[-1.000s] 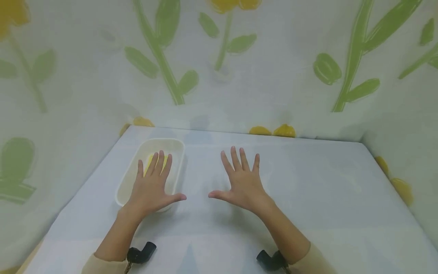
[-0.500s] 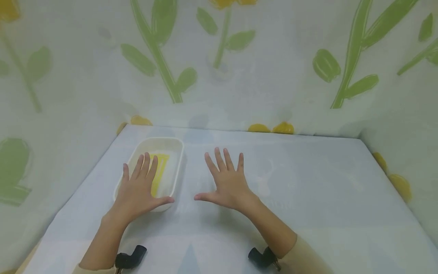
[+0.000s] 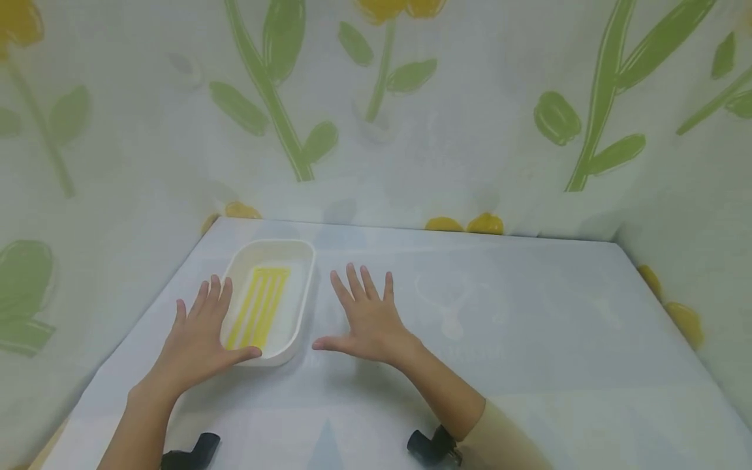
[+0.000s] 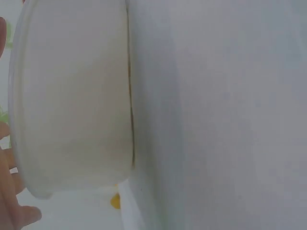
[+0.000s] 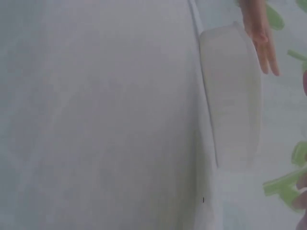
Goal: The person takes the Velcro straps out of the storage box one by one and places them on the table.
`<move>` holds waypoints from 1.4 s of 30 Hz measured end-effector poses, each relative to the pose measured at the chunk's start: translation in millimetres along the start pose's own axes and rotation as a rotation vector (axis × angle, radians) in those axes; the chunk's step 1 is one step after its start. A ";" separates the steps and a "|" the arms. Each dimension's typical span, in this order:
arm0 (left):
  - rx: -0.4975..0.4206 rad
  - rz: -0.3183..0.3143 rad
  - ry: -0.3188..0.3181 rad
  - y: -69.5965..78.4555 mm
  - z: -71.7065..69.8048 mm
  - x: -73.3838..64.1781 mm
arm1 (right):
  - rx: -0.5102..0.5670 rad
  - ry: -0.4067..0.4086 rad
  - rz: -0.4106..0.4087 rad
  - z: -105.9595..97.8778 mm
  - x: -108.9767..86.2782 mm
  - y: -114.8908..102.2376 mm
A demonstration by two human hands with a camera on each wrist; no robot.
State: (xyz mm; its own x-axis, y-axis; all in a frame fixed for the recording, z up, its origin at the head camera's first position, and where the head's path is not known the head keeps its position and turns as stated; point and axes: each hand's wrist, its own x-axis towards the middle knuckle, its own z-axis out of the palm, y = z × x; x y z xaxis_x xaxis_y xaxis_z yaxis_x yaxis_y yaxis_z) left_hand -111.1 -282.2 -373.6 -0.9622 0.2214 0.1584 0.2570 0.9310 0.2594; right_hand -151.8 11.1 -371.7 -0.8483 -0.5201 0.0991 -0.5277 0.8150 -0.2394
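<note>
A white, rounded rectangular plastic tub (image 3: 306,294) stands on the left part of the table. Inside it lies a yellow striped shape (image 3: 258,307), several parallel bars joined at the far end; whether it is loose or printed I cannot tell. My left hand (image 3: 196,346), fingers straight and thumb out, hovers over the tub's left near edge and holds nothing. In the left wrist view the tub's side wall (image 4: 72,100) fills much of the left. My right hand (image 3: 373,326), also spread and holding nothing, is just right of the tub, apart from it.
The white table (image 3: 529,326) has a faint printed pattern and extends far to the right. Behind and beside it hang white walls (image 3: 458,130) with green and yellow plant drawings. Dark wrist devices (image 3: 431,447) sit below both forearms.
Both spread hands have moved left. The left hand has moved from over the tub to its left edge, uncovering the yellow striped shape; the right hand has come closer to the tub.
</note>
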 end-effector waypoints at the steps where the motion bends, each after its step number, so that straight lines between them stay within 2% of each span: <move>1: -0.028 -0.007 -0.014 -3.1 -0.9 -0.8 | 0.016 0.001 -0.002 1.3 2.1 -0.7; 8: -0.263 -0.063 -0.101 -24.3 -1.9 -5.0 | 0.133 -0.040 0.000 12.3 14.2 -6.3; 12: -0.403 -0.095 -0.147 -35.8 -2.5 -3.2 | 0.247 -0.105 0.020 17.6 17.6 -9.4; 16: -0.492 -0.137 -0.205 -47.0 -3.7 -1.1 | 0.372 -0.150 0.027 22.7 22.3 -11.4; 20: -0.555 -0.124 -0.225 -56.7 -4.1 -0.4 | 0.602 -0.143 0.038 29.4 28.8 -12.7; 24: -0.573 -0.115 -0.229 -62.8 -3.6 -0.4 | 0.814 -0.123 0.067 32.9 34.0 -13.5; 27: -0.569 -0.119 -0.240 -66.3 -4.5 1.2 | 0.858 -0.121 0.085 35.5 36.3 -13.2; 29: -0.613 -0.106 -0.241 -69.7 -5.9 1.4 | 0.874 -0.128 0.090 37.6 37.8 -13.3; 33: -0.769 -0.063 -0.256 -76.6 -3.5 1.6 | 0.953 -0.155 0.116 45.1 38.7 -12.4; 36: -0.885 -0.039 -0.290 -81.9 2.5 1.4 | 1.056 -0.161 0.119 50.6 38.4 -11.6; 39: -0.949 -0.052 -0.318 -86.7 9.4 1.6 | 1.146 -0.148 0.110 55.0 39.1 -11.2; 42: -0.983 -0.109 -0.337 -89.4 14.8 1.5 | 1.201 -0.134 0.098 57.3 40.3 -11.4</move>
State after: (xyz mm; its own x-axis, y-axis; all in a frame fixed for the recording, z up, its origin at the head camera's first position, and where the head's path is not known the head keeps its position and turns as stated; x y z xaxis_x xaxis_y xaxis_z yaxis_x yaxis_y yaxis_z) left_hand -136.8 -360.8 -410.6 -0.9210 0.3606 -0.1472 -0.0183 0.3374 0.9412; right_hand -177.5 -33.8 -420.4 -0.8337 -0.5496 -0.0538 -0.0238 0.1331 -0.9908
